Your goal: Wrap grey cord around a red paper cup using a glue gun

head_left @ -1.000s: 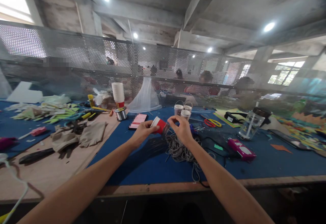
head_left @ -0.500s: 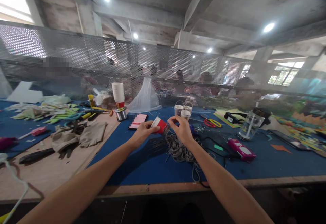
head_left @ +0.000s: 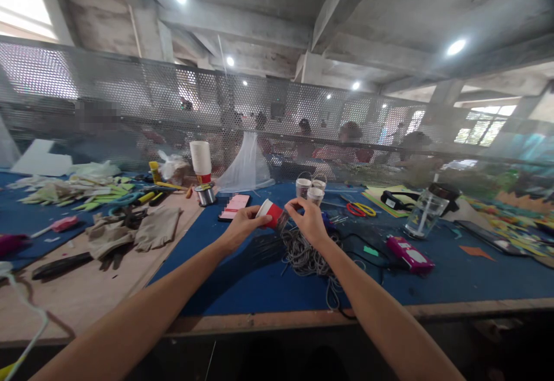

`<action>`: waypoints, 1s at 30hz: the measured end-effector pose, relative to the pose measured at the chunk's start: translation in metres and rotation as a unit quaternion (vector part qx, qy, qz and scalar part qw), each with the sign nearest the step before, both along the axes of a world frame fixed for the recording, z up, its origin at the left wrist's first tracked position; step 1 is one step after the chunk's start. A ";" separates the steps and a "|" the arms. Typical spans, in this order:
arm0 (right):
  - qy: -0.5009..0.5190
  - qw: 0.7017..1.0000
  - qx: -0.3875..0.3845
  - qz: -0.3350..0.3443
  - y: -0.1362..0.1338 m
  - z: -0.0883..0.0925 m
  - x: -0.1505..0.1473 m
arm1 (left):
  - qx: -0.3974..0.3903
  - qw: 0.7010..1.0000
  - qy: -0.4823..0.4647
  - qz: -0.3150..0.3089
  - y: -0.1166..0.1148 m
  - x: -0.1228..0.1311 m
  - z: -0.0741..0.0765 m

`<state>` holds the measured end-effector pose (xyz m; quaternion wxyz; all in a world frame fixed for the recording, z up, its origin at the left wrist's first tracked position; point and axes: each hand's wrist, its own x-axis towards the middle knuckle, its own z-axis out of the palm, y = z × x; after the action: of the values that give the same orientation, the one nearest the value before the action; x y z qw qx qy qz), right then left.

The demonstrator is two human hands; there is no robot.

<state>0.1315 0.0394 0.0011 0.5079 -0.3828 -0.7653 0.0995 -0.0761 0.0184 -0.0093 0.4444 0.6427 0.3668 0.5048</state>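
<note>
My left hand (head_left: 246, 223) grips a red and white paper cup (head_left: 270, 214), which is tilted with its white rim toward the upper left. Close to the cup's base, my right hand (head_left: 306, 219) is closed, thumb and fingertips pinched together; what they hold is too small to make out. Thin strands show between the cup and the right fingertips. Below the hands lies a tangled pile of grey cord (head_left: 303, 252). Just behind the right hand stand several small cups with thin wire handles (head_left: 315, 196).
A tall stack of white cups (head_left: 200, 159) and a wire spool (head_left: 205, 194) stand back left, near a phone (head_left: 235, 206). Gloves (head_left: 158, 229) lie left. Scissors (head_left: 361, 209), a purple box (head_left: 409, 254) and a glass jar (head_left: 426, 213) are on the right.
</note>
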 end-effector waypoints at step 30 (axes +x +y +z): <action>0.040 0.986 -0.156 0.048 0.018 -0.010 0.005 | 0.014 0.999 0.023 -0.030 0.001 -0.002 -0.004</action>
<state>0.1362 0.0577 -0.0093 0.4666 -0.4154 -0.7373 0.2571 -0.0778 0.0196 -0.0132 0.4419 0.6711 0.3502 0.4814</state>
